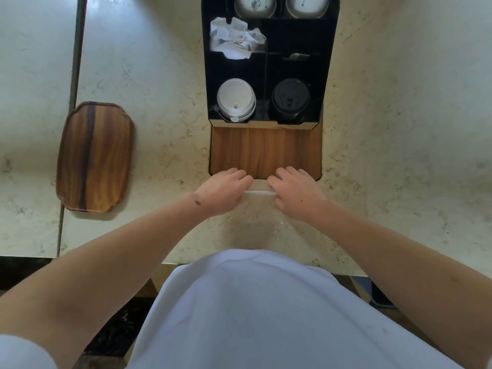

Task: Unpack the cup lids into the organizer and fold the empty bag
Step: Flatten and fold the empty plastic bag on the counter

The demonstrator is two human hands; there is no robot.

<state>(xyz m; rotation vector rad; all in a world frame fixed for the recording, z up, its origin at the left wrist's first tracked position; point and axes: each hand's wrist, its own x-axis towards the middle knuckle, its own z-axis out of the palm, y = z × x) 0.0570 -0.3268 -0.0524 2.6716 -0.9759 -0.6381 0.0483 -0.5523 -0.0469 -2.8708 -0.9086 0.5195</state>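
Note:
A black organizer (330,62) with a wood-faced front (266,153) stands on the marble counter. Its near left compartment holds a stack of white cup lids (235,98); the near right one holds a stack of black lids (290,98). Just in front of the organizer, my left hand (222,194) and my right hand (296,194) lie side by side on the counter, each pinching one end of the clear empty bag (259,193), which shows only as a thin white strip between them. Most of the bag is hidden under my hands.
A wooden tray (94,157) lies on the counter at the left, next to a seam in the countertop. Crumpled white paper packets (235,38) fill a middle compartment, and white cups (255,6) stand at the organizer's back. The counter's front edge runs close to my body.

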